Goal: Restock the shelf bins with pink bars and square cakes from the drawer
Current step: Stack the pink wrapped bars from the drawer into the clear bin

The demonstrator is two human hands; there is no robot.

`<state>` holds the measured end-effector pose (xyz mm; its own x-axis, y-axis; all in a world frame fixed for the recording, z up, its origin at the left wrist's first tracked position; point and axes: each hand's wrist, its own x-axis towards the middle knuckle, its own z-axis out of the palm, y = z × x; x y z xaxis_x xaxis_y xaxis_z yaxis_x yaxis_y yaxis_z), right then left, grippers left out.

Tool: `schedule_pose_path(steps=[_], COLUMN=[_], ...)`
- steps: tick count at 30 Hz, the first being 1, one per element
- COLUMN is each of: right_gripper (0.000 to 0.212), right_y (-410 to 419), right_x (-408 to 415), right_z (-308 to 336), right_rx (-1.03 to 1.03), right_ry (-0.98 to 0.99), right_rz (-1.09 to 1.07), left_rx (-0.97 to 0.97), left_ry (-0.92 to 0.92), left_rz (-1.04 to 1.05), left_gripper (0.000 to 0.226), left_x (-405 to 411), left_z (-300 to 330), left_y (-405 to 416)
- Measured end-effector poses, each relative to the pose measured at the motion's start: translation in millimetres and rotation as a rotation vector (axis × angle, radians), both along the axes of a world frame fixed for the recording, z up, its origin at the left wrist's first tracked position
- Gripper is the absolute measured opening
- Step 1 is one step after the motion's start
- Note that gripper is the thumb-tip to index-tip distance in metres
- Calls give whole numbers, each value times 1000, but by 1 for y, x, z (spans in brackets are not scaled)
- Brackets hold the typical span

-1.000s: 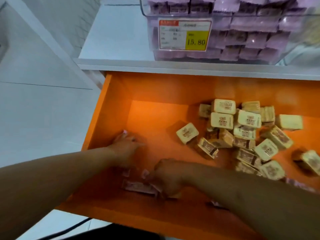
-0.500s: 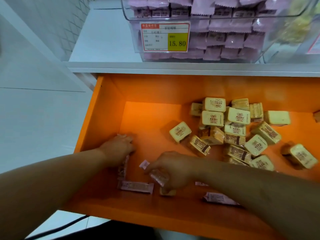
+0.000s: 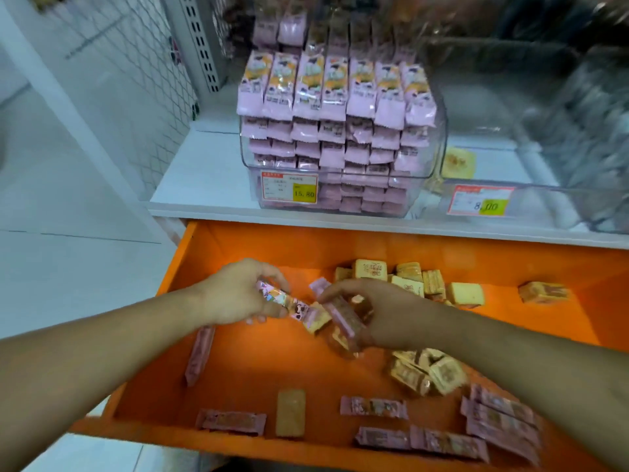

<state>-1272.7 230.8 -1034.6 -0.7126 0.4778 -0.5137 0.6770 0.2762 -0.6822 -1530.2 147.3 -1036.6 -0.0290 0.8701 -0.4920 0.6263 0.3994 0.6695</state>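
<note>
Both hands hover over the orange drawer (image 3: 218, 253): the left hand (image 3: 238, 294) pinches one pink bar (image 3: 282, 301) by its end, the right hand (image 3: 384, 315) curls round what seem to be several bars (image 3: 340, 318) (blurred), the two bundles nearly touching between them.

A white shelf board (image 3: 200, 178) meets a white wall panel with diamond mesh (image 3: 143, 83) and a slotted upright (image 3: 200, 39).

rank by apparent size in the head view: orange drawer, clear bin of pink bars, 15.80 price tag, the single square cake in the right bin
1. orange drawer
2. clear bin of pink bars
3. 15.80 price tag
4. single square cake, though it sits farther back behind clear plastic, so the last two are close.
</note>
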Motion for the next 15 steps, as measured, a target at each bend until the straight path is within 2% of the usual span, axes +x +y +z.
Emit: schedule_pose_path(steps=[6, 9, 11, 13, 15], right_gripper=[77, 74, 68, 62, 60], right_y=[-11, -29, -42, -52, -60], right_x=[46, 66, 77, 84, 88], right_z=[94, 129, 145, 155, 160], right_rx=[43, 47, 30, 3, -44], right_ry=[236, 342, 424, 517, 613], right_rz=[-198, -270, -340, -415, -499], left_rx=[136, 226, 308, 379, 418], left_ry=[-270, -398, -457, -476, -478], left_rz=[234, 321, 364, 415, 454], left_gripper=[11, 17, 30, 42, 42], left_x=[44, 61, 72, 84, 96], left_z=[82, 111, 128, 141, 149], left_y=[-13, -25, -33, -40, -45])
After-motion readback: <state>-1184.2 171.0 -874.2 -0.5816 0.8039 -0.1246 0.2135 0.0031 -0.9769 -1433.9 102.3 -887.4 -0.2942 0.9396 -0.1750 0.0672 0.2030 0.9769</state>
